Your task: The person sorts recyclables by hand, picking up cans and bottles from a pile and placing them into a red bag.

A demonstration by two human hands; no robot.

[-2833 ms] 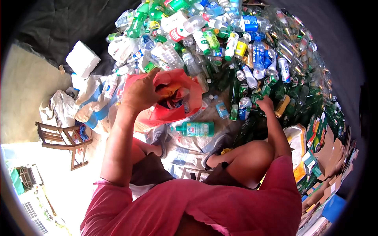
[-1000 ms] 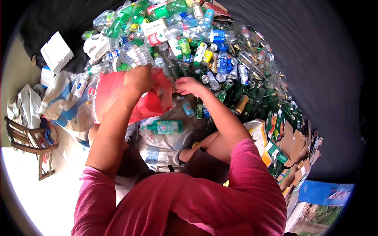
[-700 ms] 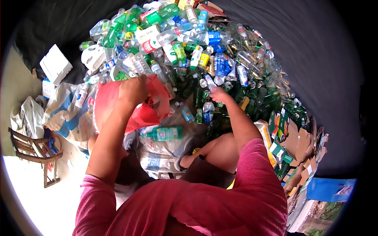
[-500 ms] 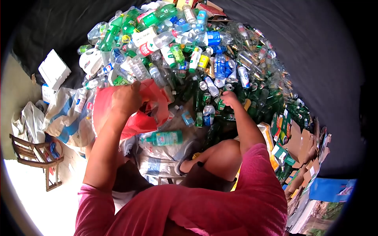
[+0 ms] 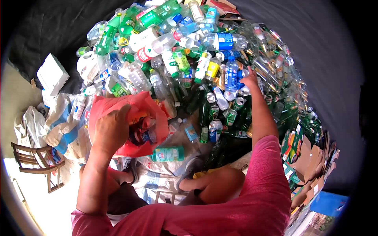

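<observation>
My left hand (image 5: 107, 131) is closed on the edge of a red plastic bag (image 5: 155, 114). The bag's mouth gapes toward me, with dark and coloured crumpled items inside, too jumbled to name. Out over the pile, my right hand (image 5: 250, 78) has thumb and forefinger spread beside a blue can (image 5: 243, 73); contact is unclear. Left of that can stands a blue-labelled bottle (image 5: 231, 74). Green cans (image 5: 231, 117) and dark green bottles lie below the hand. A teal-green bottle (image 5: 168, 153) rests on its side below the bag.
A large heap of plastic bottles (image 5: 159, 13), cans and glass bottles rises ahead. Flattened cardboard (image 5: 305, 163) is stacked at right. White-and-blue sacks (image 5: 63, 122), a small wooden chair (image 5: 37, 161) and a white foam box (image 5: 53, 74) are at left. Dark sheeting (image 5: 327, 86) backs the heap.
My right hand has moved up and right from the green cans to beside the blue can. My left hand and the bag have shifted lower in view, with the bag's mouth showing more.
</observation>
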